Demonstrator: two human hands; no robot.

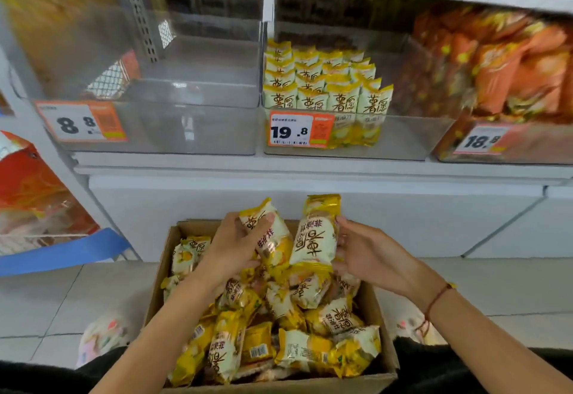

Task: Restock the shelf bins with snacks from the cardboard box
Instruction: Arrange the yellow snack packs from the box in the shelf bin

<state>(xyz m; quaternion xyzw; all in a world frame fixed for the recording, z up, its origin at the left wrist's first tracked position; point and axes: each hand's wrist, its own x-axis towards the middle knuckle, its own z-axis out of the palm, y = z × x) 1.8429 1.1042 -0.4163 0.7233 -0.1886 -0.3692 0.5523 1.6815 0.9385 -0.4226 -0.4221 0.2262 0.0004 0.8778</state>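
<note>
Shelf and box at the restocking stage. At far left, an orange-red display (pixel 28 195) stood beside the shelf upright. The left clear bin (pixel 148 127), priced 8.8, held almost nothing, only a blurred packet at its back left corner. The left hand (pixel 231 249) was clenched around one yellow-and-white snack packet (pixel 269 232), lifted just above the cardboard box (pixel 379 331). Beside it, the right hand (pixel 370 252) grasped a second packet (pixel 316 235), held upright and printed side up. Directly above, the middle bin (pixel 403 136), priced 19.8, carried neat upright rows of the same snacks (pixel 325 83) on its left portion, while its right portion lay bare. Further right, a third bin (pixel 527 151), priced 18.8, was heaped with orange packets (pixel 511 65).

Judged from this layout, the task was partly done: several rows were shelved, but the box remained nearly full of loose packets (pixel 288 331), so most restocking was left.

The box rested on a pale tiled floor (pixel 62 300) in front of a white cabinet base (pixel 310 201) beneath the shelf; the setting appeared to be a shop aisle.
</note>
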